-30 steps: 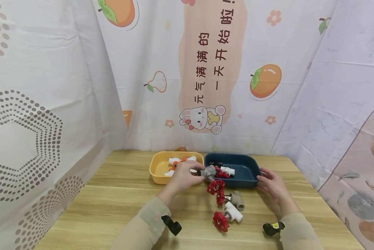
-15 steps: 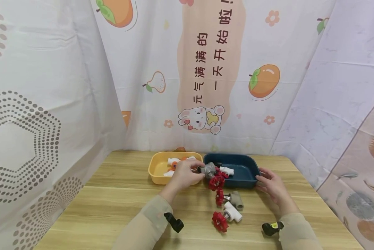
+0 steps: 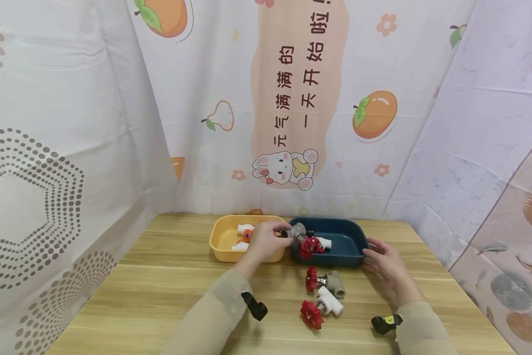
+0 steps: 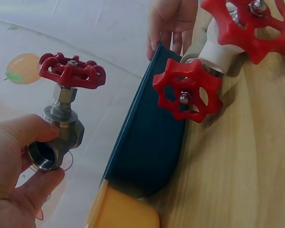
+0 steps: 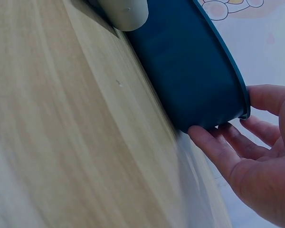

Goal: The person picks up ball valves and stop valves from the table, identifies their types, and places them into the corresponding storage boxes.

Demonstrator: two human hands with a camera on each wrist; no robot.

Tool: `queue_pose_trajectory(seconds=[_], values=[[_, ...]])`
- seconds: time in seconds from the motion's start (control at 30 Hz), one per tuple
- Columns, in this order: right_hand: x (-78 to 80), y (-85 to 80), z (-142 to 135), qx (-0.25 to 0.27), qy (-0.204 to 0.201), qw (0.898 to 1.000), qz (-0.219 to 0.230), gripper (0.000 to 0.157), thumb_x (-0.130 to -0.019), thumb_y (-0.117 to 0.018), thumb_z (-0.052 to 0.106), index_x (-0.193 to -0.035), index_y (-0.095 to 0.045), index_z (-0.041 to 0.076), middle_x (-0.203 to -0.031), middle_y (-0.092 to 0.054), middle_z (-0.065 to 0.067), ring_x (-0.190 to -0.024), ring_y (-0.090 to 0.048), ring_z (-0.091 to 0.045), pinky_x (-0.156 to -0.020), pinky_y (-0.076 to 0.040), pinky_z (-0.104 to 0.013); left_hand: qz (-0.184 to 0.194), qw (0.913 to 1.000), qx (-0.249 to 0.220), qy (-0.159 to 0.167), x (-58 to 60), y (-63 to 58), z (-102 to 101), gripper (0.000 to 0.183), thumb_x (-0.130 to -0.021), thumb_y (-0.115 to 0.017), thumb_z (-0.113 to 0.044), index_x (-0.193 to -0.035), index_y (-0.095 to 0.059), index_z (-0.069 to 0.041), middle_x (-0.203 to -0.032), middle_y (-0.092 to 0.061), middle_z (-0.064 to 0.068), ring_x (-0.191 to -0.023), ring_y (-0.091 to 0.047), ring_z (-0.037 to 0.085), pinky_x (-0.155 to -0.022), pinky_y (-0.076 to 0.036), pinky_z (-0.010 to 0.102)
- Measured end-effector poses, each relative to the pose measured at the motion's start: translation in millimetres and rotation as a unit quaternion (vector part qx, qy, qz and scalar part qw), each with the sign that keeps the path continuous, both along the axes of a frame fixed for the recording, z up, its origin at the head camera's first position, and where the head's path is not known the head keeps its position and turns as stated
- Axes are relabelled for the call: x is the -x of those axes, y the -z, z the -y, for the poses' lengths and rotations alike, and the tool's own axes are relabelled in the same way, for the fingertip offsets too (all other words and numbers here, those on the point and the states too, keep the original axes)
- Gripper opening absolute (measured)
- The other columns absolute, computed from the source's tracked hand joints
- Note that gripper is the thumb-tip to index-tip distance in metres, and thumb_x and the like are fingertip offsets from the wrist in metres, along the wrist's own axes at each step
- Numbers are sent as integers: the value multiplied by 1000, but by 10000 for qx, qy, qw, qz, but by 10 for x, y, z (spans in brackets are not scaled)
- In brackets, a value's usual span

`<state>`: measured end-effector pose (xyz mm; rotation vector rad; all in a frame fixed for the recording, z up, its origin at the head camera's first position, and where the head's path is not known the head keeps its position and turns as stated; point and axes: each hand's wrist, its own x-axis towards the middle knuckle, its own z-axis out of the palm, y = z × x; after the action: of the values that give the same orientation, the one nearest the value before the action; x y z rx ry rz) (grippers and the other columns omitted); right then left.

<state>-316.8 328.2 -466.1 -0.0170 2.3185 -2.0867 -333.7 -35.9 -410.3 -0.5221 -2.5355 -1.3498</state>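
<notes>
A metal gate valve with a red handwheel (image 4: 71,71) is pinched between the thumb and fingers of my left hand (image 3: 263,242). It hangs over the near left part of the blue bin (image 3: 346,259), clear of the wall in the left wrist view. My right hand (image 3: 388,261) holds the bin's right end, thumb and fingertips against the outer wall and rim (image 5: 242,90). Inside the bin lie a white fitting (image 3: 325,243) and a dark piece (image 3: 310,232), partly hidden by the held valve.
A yellow bin (image 3: 221,254) with white and orange fittings (image 3: 247,231) adjoins the blue bin on the left. Before the bins lie a grey valve (image 3: 334,283) and a white valve (image 3: 330,301), both with red handwheels. A patterned curtain (image 3: 230,162) hangs behind.
My left hand has moved the metal valve slightly right and up, from in front of the blue bin's edge to over it. My right hand has stayed at the bin's end.
</notes>
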Motion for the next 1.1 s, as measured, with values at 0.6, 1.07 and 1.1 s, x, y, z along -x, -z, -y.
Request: queue_pose_trajectory(seconds=[0.6, 1.07, 1.1], values=[[-4, -2, -2, 83, 16, 10000, -7, 65, -103, -57, 7, -156, -22, -9, -153, -28, -38, -113, -63, -23, -93, -56, -43, -59, 9989, -17, -474, 251, 19, -329, 25, -80, -86, -21, -103, -80, -17, -102, -73, 0, -88, -63, 15, -75, -57, 30], [-5, -6, 10, 99, 73, 9999, 6, 63, -103, -56, 6, -156, -24, -8, -153, -30, -38, -115, -62, -26, -93, -56, -43, 270, 9970, 427, -594, 318, 13, -664, 25, -82, -84, -22, -106, -80, -21, -112, -72, -1, -101, -63, 18, -87, -56, 35], [-6, -5, 8, 89, 84, 9999, 8, 63, -103, -56, 6, -156, -24, -8, -153, -30, -38, -115, -62, -26, -93, -56, -43, 284, 9964, 475, -637, 313, 20, -687, 25, -82, -84, -23, -106, -80, -21, -111, -73, 0, -99, -63, 18, -84, -56, 34]])
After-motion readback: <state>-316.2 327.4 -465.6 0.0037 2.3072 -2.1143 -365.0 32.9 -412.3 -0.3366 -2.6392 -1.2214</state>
